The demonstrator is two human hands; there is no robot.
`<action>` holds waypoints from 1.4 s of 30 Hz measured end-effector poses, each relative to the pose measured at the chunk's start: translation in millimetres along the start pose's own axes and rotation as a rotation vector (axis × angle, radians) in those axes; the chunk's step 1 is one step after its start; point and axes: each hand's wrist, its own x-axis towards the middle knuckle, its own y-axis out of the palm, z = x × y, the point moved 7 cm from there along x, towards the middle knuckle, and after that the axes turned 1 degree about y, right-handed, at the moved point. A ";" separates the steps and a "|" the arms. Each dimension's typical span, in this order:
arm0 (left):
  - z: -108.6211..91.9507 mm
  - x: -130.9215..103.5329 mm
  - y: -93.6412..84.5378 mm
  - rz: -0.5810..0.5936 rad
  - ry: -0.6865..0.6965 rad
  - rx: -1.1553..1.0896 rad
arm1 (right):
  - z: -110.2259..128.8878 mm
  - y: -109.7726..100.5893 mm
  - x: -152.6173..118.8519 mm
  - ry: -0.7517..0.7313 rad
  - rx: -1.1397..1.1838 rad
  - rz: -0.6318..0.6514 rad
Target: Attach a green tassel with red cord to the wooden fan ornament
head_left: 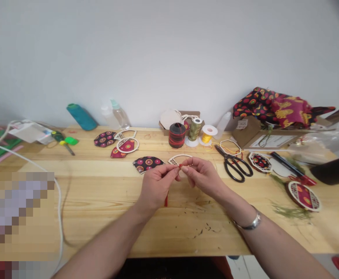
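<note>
Above the middle of the wooden table, my left hand (pixel 158 184) and my right hand (pixel 203 174) meet fingertip to fingertip. Both pinch a thin red cord (pixel 166 200), whose tail hangs below my left hand. The exact spot where the fingers press is mostly hidden. Just beyond my left hand lies a dark patterned fabric fan piece (pixel 148 163). A pale wooden fan-shaped frame (pixel 173 159) rests behind the fingertips, partly covered by my right hand. Black-handled scissors (pixel 234 164) lie to the right of my right hand.
Thread spools, one red and black (pixel 177 135), one olive (pixel 195 131) and one yellow (pixel 207 136), stand near the wall. A cardboard box (pixel 270 137) carries patterned cloth (pixel 274 104). At right is a round ornament (pixel 305 196); a white cable (pixel 59 201) runs along the left.
</note>
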 end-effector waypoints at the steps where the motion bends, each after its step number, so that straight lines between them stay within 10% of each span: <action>1: 1.1 1.2 -1.3 -0.012 -0.001 -0.014 | 0.0 1.1 -1.3 0.000 -0.045 0.008; 18: 8.8 5.8 -7.9 -0.081 -0.012 -0.087 | 28.5 10.3 -22.3 -0.450 -0.924 -0.118; 42: 9.3 5.6 -6.3 -0.094 -0.037 -0.122 | 25.0 26.5 -29.8 -0.750 -1.334 -0.053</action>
